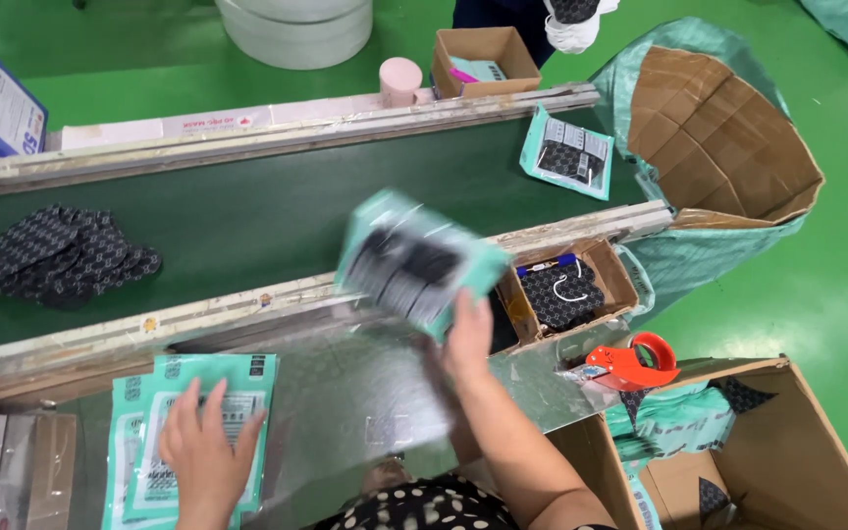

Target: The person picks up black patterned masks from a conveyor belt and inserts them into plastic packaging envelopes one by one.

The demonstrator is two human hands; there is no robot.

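My right hand (pixel 467 339) holds up a teal-edged clear pouch (pixel 414 263) with dark patterned masks inside; the pouch is blurred and tilted above the near rail of the conveyor. My left hand (pixel 203 451) lies flat, fingers spread, on a stack of empty teal pouches (pixel 149 412) on the shiny metal worktop (pixel 345 393). A second filled pouch (pixel 567 151) lies on the dark green belt (pixel 277 206) at its right end.
A heap of loose dark masks (pixel 66 257) sits on the belt's left. A small carton of masks (pixel 569 288) and an orange tape dispenser (pixel 630 363) stand right of my hand. A large open carton (pixel 738 442) is at bottom right; a cardboard-lined teal sack (pixel 728 137) is beyond. Another person's gloved hand (pixel 573 22) is at top.
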